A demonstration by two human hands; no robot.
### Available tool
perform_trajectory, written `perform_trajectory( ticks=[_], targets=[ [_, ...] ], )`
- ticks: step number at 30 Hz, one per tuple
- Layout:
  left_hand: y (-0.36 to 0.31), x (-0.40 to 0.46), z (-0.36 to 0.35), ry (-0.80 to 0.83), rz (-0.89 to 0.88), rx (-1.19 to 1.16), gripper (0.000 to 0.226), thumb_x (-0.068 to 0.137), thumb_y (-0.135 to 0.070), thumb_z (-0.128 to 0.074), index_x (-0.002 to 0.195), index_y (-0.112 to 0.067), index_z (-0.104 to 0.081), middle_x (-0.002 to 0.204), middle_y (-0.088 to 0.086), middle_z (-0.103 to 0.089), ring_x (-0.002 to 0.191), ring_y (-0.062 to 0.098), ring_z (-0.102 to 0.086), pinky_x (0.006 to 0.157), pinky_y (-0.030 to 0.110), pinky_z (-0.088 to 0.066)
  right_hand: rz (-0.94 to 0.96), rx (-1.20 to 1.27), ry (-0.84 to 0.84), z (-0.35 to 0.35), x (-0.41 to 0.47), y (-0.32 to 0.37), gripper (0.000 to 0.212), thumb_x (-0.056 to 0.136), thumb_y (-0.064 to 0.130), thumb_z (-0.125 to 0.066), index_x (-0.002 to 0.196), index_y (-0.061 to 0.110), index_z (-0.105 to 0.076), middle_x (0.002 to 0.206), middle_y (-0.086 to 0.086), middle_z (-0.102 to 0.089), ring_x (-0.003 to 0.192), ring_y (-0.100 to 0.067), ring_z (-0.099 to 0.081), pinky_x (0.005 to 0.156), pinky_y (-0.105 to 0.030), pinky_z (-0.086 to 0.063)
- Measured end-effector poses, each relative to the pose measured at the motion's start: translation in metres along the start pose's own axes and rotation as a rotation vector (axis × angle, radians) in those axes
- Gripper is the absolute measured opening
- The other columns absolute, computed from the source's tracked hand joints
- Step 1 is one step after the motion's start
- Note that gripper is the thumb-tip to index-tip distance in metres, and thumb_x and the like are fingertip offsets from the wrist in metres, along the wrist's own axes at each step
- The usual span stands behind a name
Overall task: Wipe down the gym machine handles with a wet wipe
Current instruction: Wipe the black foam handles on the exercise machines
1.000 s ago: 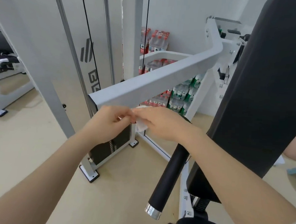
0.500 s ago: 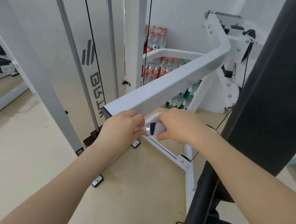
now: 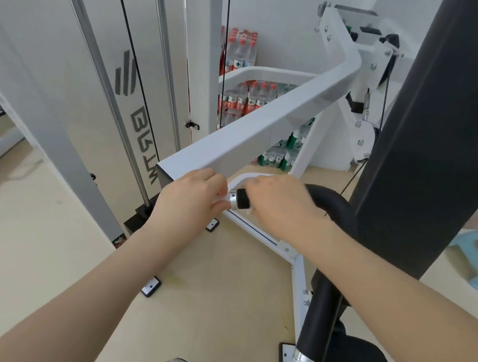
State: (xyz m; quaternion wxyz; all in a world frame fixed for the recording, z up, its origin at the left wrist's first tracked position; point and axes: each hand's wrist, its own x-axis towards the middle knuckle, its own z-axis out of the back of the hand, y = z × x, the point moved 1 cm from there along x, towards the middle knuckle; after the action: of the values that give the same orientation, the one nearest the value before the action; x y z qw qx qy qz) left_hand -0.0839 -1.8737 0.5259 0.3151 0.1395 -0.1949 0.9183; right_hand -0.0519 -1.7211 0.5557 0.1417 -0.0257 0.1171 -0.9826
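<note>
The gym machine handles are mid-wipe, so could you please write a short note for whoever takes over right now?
Left hand: closed by the silver end cap of the upper black handle, pinching the white wet wipe.
Right hand: wrapped around that handle just behind the cap; a bit of wipe shows under it.
Done: cannot tell how far this handle has been wiped.
Left: finish the curved grip, then the lower black handle, which hangs untouched by the seat.

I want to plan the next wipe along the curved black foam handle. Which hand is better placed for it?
Probably the right hand: it already wraps the curved black foam handle beside its silver end cap. The left hand only pinches the white wet wipe at the tip.
</note>
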Motion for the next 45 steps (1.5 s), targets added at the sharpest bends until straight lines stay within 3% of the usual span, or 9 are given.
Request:
perform_trajectory(
  ticks=[6, 15, 20, 24, 28, 30, 33, 39, 45],
  targets=[
    [-0.013, -0.004, 0.001, 0.020, 0.046, 0.059, 0.023, 0.084, -0.020, -0.061, 0.106, -0.012, -0.061, 0.099, 0.004, -0.061, 0.092, 0.027, -0.055, 0.063, 0.031, -0.043, -0.264, 0.177, 0.106, 0.008, -0.029, -0.048, 0.022, 0.087, 0.029, -0.057, 0.106, 0.017, -0.055, 0.094, -0.002, -0.060, 0.079, -0.021, -0.057, 0.059, -0.025, -0.039],
    [-0.070, -0.011, -0.014, 0.092, -0.190, -0.216, 0.033, 0.086, -0.027, -0.043, 0.107, -0.012, -0.064, 0.103, 0.002, -0.064, 0.084, 0.021, -0.063, 0.066, 0.035, -0.055, -0.598, 1.566, 0.219, -0.009, -0.061, -0.087, 0.012, 0.082, 0.019, -0.067, 0.092, 0.012, -0.068, 0.083, -0.006, -0.070, 0.073, -0.016, -0.065, 0.064, -0.025, -0.052],
    [-0.097, -0.015, -0.023, 0.251, -0.174, -0.443, 0.029, 0.089, -0.033, -0.047, 0.112, -0.023, -0.063, 0.093, -0.012, -0.061, 0.077, 0.004, -0.058, 0.068, 0.018, -0.050, -0.686, 2.092, 0.249, -0.035, -0.105, -0.073, 0.031, 0.079, 0.022, -0.063, 0.106, 0.005, -0.064, 0.084, -0.008, -0.066, 0.076, -0.018, -0.065, 0.070, -0.031, -0.054],
    [-0.112, -0.020, -0.023, 0.371, -0.113, -0.543, 0.030, 0.092, -0.026, -0.054, 0.122, -0.025, -0.054, 0.095, -0.016, -0.062, 0.084, 0.001, -0.056, 0.070, 0.006, -0.041, -0.654, 2.167, 0.351, -0.036, -0.105, -0.081, 0.044, 0.079, 0.031, -0.061, 0.117, 0.010, -0.061, 0.090, -0.007, -0.065, 0.087, -0.022, -0.062, 0.079, -0.036, -0.052],
    [-0.122, -0.025, -0.021, 0.421, -0.027, -0.568, 0.036, 0.087, -0.028, -0.060, 0.123, -0.028, -0.053, 0.095, -0.018, -0.061, 0.081, 0.000, -0.060, 0.071, 0.008, -0.043, -0.729, 2.210, 0.174, -0.037, -0.094, -0.089, 0.040, 0.094, 0.041, -0.043, 0.118, 0.016, -0.063, 0.107, -0.009, -0.066, 0.095, -0.022, -0.064, 0.074, -0.033, -0.055],
    [-0.124, -0.029, -0.020, 0.454, 0.054, -0.617, 0.045, 0.081, -0.030, -0.067, 0.123, -0.032, -0.052, 0.099, -0.017, -0.061, 0.079, 0.000, -0.062, 0.072, 0.009, -0.046, -0.741, 2.342, 0.143, -0.050, -0.107, -0.077, 0.041, 0.096, 0.042, -0.039, 0.118, 0.017, -0.063, 0.109, -0.009, -0.068, 0.097, -0.023, -0.066, 0.084, -0.036, -0.053],
    [-0.127, -0.037, -0.015, 0.528, 0.142, -0.645, 0.060, 0.076, -0.030, -0.073, 0.128, -0.041, -0.046, 0.104, -0.018, -0.061, 0.077, -0.002, -0.063, 0.075, 0.012, -0.048, -0.645, 2.690, 0.346, -0.069, -0.133, -0.048, 0.045, 0.097, 0.040, -0.036, 0.120, 0.011, -0.061, 0.112, -0.014, -0.065, 0.106, -0.027, -0.061, 0.105, -0.041, -0.038],
    [-0.140, -0.053, -0.012, 0.596, 0.168, -0.451, 0.073, 0.081, -0.031, -0.067, 0.129, -0.057, -0.018, 0.090, -0.016, -0.051, 0.063, 0.003, -0.049, 0.051, 0.006, -0.039, -0.684, 2.756, 0.216, -0.073, -0.133, -0.064, 0.050, 0.098, 0.041, -0.028, 0.121, 0.009, -0.058, 0.108, -0.011, -0.063, 0.109, -0.024, -0.055, 0.107, -0.040, -0.034],
    [-0.139, -0.056, -0.017, 0.538, 0.149, -0.296, 0.072, 0.079, -0.039, -0.066, 0.134, -0.054, -0.022, 0.114, -0.013, -0.034, 0.102, 0.006, -0.035, 0.083, 0.011, -0.026, -0.666, 2.527, 0.509, -0.088, -0.179, -0.030, 0.048, 0.098, 0.038, -0.028, 0.112, 0.012, -0.065, 0.113, -0.012, -0.067, 0.106, -0.023, -0.062, 0.098, -0.037, -0.043]
  ],
)
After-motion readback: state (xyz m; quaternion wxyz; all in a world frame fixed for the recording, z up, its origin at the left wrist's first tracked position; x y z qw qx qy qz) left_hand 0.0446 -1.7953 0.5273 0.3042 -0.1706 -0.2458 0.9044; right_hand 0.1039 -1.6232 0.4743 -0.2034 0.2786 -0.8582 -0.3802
